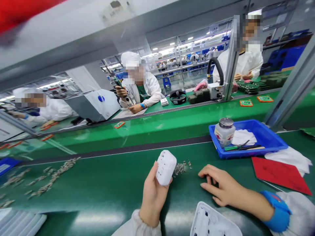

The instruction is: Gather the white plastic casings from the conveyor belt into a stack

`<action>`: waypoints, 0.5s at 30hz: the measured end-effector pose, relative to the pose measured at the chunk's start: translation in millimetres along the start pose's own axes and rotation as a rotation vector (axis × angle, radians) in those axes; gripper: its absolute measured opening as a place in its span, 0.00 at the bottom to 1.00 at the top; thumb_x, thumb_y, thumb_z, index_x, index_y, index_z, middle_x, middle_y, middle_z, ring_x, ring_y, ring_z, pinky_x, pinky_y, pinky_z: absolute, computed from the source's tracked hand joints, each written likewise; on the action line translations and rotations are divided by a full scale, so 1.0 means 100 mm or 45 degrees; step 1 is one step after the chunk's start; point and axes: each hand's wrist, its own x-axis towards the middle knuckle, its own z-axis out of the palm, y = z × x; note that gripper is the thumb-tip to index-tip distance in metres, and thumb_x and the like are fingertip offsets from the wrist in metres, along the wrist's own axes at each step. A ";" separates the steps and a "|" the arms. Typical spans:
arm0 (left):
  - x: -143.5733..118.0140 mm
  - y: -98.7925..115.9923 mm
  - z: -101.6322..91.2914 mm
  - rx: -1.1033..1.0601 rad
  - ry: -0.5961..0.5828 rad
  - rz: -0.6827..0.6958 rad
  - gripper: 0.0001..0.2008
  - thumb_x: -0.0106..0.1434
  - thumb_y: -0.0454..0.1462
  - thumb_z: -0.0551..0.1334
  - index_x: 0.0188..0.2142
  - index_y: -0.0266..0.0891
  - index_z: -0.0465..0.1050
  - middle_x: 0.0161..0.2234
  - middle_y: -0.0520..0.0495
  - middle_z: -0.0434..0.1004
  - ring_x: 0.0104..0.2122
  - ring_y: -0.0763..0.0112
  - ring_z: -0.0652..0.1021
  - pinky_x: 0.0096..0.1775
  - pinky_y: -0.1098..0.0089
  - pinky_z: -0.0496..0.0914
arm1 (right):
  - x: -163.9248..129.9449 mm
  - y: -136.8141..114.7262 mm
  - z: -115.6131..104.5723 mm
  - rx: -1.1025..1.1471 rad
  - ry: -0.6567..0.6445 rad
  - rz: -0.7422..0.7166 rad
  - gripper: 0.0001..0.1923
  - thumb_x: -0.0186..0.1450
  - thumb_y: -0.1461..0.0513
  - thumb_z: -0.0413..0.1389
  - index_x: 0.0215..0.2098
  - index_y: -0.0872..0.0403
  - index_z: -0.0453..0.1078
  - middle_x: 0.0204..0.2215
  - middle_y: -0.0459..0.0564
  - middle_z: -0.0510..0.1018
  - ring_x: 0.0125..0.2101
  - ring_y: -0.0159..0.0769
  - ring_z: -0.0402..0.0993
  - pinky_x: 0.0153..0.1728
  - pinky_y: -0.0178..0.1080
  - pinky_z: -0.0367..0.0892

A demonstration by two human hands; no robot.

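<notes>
Closest in, right of centre at the bottom edge, a white shell [214,223] lies hollow side up on the green desk [105,193], cut off by the frame. At the lower left, a ribbed white tray [19,223] pokes into view.

And here's the left hand [153,196], lower centre: fingers closed around a white casing [166,167], thumb along its left side, the casing tilted and showing small dark slots. Over to the right, the right hand [221,185] hovers palm down, a blue band [277,211] at its wrist; its fingers are loosely bent, a gap between thumb and forefinger, gripping nothing that shows.

Just right of the casing sits a little heap of metal parts [180,167], with more metal pieces [55,178] strung out at the left.

At the right edge, a red sheet [280,175] overlaps a white cloth [292,157]. Just behind, a blue tray [267,132] carries a jar [224,131], a folded wipe [243,137] and slim tools.

Farther back runs a green strip [159,127], dotted with orange-edged boards [246,103]. Beyond it, three people in white: one upper left, one top centre [152,85] raising a handheld tool, one upper right.
</notes>
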 end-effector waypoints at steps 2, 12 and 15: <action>0.05 0.00 -0.03 0.070 -0.007 0.071 0.11 0.63 0.40 0.59 0.42 0.37 0.72 0.40 0.44 0.78 0.32 0.70 0.78 0.28 0.73 0.71 | 0.00 0.00 0.00 -0.056 -0.029 -0.034 0.09 0.64 0.63 0.49 0.40 0.56 0.67 0.32 0.50 0.70 0.26 0.33 0.67 0.27 0.35 0.61; 0.08 0.18 -0.36 1.679 0.078 1.139 0.12 0.65 0.41 0.57 0.46 0.43 0.72 0.42 0.48 0.77 0.43 0.64 0.74 0.48 0.63 0.64 | -0.07 0.29 0.00 -0.152 -0.138 -0.109 0.08 0.67 0.59 0.50 0.39 0.51 0.70 0.34 0.51 0.74 0.29 0.37 0.72 0.30 0.37 0.70; 0.11 0.32 -0.50 1.883 0.353 1.148 0.12 0.66 0.41 0.56 0.46 0.42 0.72 0.42 0.45 0.76 0.44 0.61 0.73 0.47 0.61 0.62 | -0.09 0.46 0.04 -0.139 -0.152 -0.103 0.10 0.66 0.56 0.53 0.41 0.50 0.72 0.35 0.52 0.75 0.30 0.38 0.73 0.30 0.36 0.72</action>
